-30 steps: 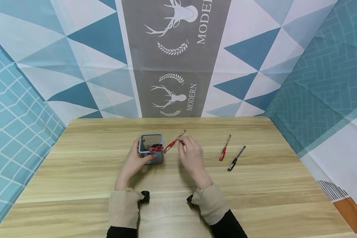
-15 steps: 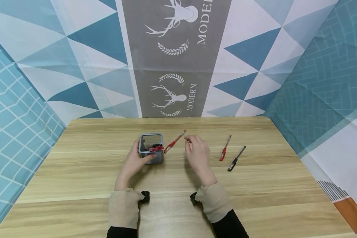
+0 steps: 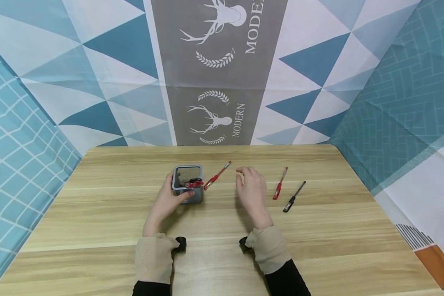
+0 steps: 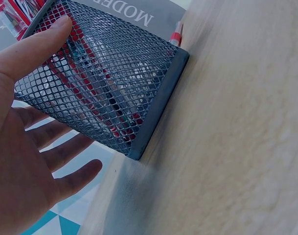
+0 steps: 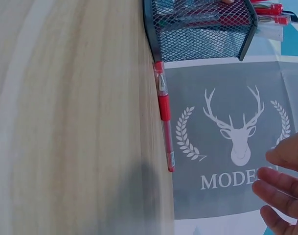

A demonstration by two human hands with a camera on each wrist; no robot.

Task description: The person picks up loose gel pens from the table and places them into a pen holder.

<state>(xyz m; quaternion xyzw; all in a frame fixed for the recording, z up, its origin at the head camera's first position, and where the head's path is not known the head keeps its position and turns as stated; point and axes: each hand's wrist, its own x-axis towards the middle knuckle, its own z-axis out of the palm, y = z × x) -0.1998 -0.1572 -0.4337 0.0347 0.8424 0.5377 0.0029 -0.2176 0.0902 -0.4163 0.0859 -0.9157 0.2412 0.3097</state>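
Observation:
A dark mesh pen holder (image 3: 197,198) with a square rim stands on the table, with several red and black pens (image 3: 195,184) leaning inside. My left hand (image 3: 165,197) holds it from the left. In the left wrist view the thumb (image 4: 48,41) lies on one mesh wall and the other fingers reach behind. Just right of the holder a red pen (image 3: 217,175) lies slantwise, its capped end close to the base. My right hand (image 3: 252,190) hovers to the right of that pen. Its fingers (image 5: 276,183) are loosely bent around nothing.
Farther right on the wooden table (image 3: 107,205) lie another red pen (image 3: 279,185) and a black pen (image 3: 294,198). Behind the far table edge hangs a patterned cloth (image 3: 207,74) with deer heads and triangles.
My right hand has let go of the slanted red pen and drawn away to the right. The left hand and the pen holder have stayed in place.

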